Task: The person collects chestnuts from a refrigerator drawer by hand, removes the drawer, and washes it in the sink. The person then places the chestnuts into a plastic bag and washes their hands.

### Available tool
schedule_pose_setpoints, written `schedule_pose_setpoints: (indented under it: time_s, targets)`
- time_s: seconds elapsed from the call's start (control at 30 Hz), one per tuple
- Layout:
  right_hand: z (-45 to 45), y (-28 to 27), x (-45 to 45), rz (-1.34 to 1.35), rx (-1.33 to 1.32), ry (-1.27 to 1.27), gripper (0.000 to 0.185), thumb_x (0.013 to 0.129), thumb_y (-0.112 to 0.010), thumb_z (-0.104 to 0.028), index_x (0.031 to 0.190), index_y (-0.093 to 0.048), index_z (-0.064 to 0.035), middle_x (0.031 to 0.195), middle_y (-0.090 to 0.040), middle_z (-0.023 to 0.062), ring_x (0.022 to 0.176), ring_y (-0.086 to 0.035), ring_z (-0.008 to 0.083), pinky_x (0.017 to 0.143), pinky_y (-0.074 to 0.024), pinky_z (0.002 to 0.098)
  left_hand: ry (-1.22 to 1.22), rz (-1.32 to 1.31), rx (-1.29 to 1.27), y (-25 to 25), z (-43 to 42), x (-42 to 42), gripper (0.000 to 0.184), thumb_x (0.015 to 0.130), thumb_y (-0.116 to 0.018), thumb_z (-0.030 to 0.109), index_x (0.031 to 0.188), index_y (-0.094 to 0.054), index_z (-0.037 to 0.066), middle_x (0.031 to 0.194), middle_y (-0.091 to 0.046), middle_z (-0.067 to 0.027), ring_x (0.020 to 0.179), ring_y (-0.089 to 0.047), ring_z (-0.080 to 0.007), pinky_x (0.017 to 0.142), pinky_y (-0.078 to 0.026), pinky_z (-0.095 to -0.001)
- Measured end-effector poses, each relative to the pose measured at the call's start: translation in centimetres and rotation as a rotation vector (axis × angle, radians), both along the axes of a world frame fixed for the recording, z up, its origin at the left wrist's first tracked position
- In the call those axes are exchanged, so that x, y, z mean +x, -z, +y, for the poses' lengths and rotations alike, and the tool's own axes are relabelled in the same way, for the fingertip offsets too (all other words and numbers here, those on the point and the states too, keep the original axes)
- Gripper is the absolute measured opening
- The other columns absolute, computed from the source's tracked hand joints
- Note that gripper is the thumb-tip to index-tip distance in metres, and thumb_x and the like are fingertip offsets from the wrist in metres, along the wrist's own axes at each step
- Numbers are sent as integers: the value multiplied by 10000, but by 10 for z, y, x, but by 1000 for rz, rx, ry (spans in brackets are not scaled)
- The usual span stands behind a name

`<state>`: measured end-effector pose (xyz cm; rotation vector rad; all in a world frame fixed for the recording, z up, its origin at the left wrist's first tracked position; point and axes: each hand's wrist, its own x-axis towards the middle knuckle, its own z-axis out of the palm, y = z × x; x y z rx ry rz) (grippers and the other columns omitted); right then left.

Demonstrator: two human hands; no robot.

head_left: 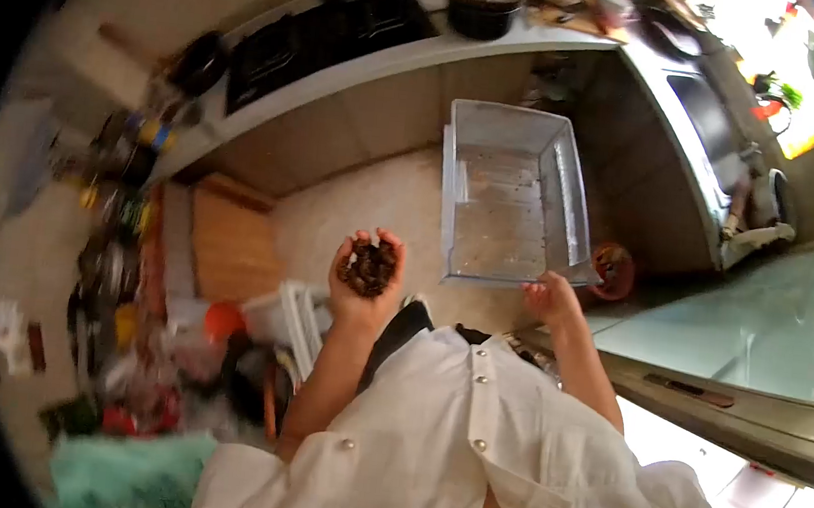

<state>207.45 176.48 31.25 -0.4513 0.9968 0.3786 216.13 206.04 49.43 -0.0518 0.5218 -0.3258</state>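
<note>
My left hand (363, 294) is cupped palm up, fingers curled round a clump of dark brown dried pieces (368, 268); their exact kind is too small to make out. With my right hand (551, 297) I grip the near rim of a clear plastic fridge drawer (506, 210), fingers under the edge. The drawer is held out in front of me over the floor, its open top facing me. Small dark crumbs are scattered across its bottom. My two hands are well apart, the left one outside the drawer.
A counter (367, 66) with a gas stove (326, 37) and a dark pot (480, 4) curves along the far side. The sink (709, 122) is at right, above a red bin (613, 269). The fridge door (756, 330) stands open at right. Bags and clutter (157, 367) crowd the left.
</note>
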Motion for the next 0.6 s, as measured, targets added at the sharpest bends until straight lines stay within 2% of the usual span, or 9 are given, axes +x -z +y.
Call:
schedule_pose_setpoints:
  time_s: [0.07, 0.1, 0.17, 0.3, 0.33, 0.4, 0.43, 0.5, 0.6]
  targets:
    - [-20, -2, 4, -36, -77, 118, 255, 869, -469, -174, 899, -502, 77, 749, -615, 155, 537, -566, 159, 571, -502, 299, 117, -9, -2, -10, 11, 36, 163, 853, -569, 156, 856, -644, 11, 951, -620, -130, 986, -570, -267, 926, -470, -426]
    - [52, -26, -25, 10, -129, 159, 179, 837, -487, -153, 878, -505, 21, 732, -616, 141, 556, -579, 153, 574, -498, 301, 181, -1, 18, -9, 37, 45, 162, 849, -580, 173, 865, -651, 28, 974, -618, -126, 1001, -571, -260, 921, -477, -439]
    - [80, -62, -13, 44, -83, 240, 156, 824, -506, -144, 874, -506, 3, 746, -618, 144, 562, -580, 165, 591, -493, 309, 288, -1, 53, -13, 72, 68, 159, 841, -599, 188, 880, -659, 46, 1007, -613, -122, 1014, -572, -252, 915, -485, -458]
    - [105, -154, -1, 122, -155, 353, 129, 802, -540, -131, 863, -508, -22, 763, -621, 144, 579, -588, 185, 612, -487, 319, 384, 126, 95, -39, 85, 104, 144, 831, -611, 182, 833, -643, 42, 952, -613, -124, 980, -571, -249, 913, -481, -420]
    - [88, -90, -45, 57, -137, 331, 126, 798, -543, -126, 863, -509, -24, 759, -621, 142, 582, -589, 186, 617, -487, 321, 354, 83, 82, 17, 78, 47, 138, 828, -617, 176, 833, -644, 40, 948, -614, -124, 979, -571, -247, 915, -480, -418]
    - [84, -69, -82, -10, -125, 363, 120, 791, -548, -116, 862, -510, -27, 751, -621, 138, 588, -593, 190, 627, -487, 323, 378, 53, 35, 38, 84, 30, 126, 820, -626, 161, 833, -648, 37, 947, -617, -121, 977, -572, -244, 920, -478, -409]
    - [93, -62, -79, -54, -160, 388, 141, 809, -533, -115, 890, -483, -10, 785, -610, 167, 581, -588, 182, 623, -493, 321, 390, 37, 11, 49, 87, 22, 121, 817, -631, 154, 834, -650, 36, 947, -618, -119, 977, -572, -243, 923, -476, -405]
    - [108, -73, -60, -87, -187, 400, 185, 846, -503, -113, 946, -429, 24, 853, -590, 224, 566, -579, 166, 615, -505, 316, 389, 40, -12, 45, 101, 39, 117, 819, -630, 156, 841, -655, 44, 954, -618, -116, 982, -572, -242, 920, -480, -406]
    - [101, -73, -43, -119, -180, 434, 194, 857, -493, -121, 970, -425, 21, 845, -607, 229, 575, -583, 148, 617, -501, 316, 391, 28, -36, 39, 117, 50, 117, 822, -629, 163, 864, -664, 61, 988, -606, -110, 1004, -568, -246, 909, -494, -426]
